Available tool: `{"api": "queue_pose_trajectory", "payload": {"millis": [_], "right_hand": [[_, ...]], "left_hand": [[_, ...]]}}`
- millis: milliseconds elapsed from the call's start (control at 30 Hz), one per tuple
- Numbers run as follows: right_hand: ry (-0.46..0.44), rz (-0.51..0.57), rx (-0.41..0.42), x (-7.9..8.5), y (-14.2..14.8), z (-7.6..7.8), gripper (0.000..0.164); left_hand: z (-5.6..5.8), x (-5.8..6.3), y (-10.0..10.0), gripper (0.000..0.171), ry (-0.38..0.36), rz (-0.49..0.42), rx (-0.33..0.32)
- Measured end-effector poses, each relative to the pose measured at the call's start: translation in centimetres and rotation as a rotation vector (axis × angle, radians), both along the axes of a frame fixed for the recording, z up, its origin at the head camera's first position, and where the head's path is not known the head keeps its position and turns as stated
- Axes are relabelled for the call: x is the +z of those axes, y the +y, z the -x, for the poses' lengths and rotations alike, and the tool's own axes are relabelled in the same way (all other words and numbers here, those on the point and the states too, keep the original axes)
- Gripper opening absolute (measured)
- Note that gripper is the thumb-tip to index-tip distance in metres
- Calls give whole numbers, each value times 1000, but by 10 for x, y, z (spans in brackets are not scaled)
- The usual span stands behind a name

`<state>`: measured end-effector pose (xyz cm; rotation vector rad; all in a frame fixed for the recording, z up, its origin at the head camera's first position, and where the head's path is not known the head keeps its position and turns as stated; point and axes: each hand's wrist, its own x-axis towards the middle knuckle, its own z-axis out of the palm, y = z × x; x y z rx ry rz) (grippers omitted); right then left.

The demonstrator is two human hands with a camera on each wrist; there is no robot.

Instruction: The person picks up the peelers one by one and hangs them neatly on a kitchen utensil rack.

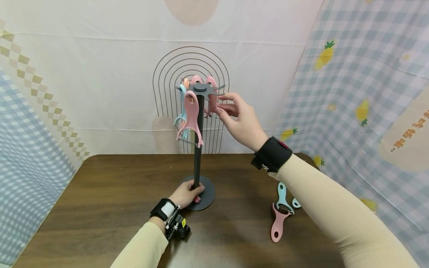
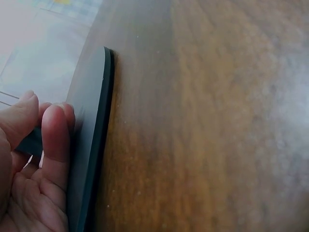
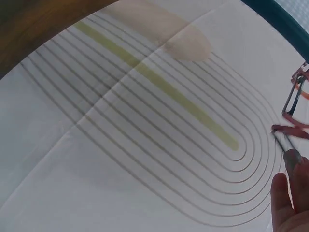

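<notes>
Pink peeler (image 1: 213, 105) btwn R hand (image 1: 244, 121) fingertips (image 1: 220, 111), at rack top (image 1: 200, 88).

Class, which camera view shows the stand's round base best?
The head view: the base shows nearly whole, partly behind the left hand. The left wrist view catches one section, nearly edge-on; the right wrist view, none.

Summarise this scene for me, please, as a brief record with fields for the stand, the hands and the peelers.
Stand: dark grey hook stand, upright on a brown tabletop
Left hand: grips the post near its round base
Right hand: pinches a pink Y-peeler at the stand's top
Also on stand: front pink Y-peeler, hanging light blue Y-peeler, orange handle, rear pink handle
On tabletop: loose light blue Y-peeler and loose pink Y-peeler, head to head; another light blue handle, partly hidden by the right sleeve
</notes>
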<state>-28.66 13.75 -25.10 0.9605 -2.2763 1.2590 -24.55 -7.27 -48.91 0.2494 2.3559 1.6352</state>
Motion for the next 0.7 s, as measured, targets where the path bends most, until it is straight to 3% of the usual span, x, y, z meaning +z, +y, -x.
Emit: {"api": "queue_pose_trajectory", "payload": {"millis": [167,300,533,700], "right_hand": [[-56,-48,-59,-17,24,5,37],[-127,-148,-154,-45,54,8,39],[-395,-472,-272,-95,111,8,49],[-486,-734,-306,-116,144,3,41]], "left_hand": [[0,-1,-1,23,7,11,-5],[1,-2,-1,24,3,29,2],[1,1,-2,23,3,39,6],[3,-2,-2,23,-2,31,-11]]}}
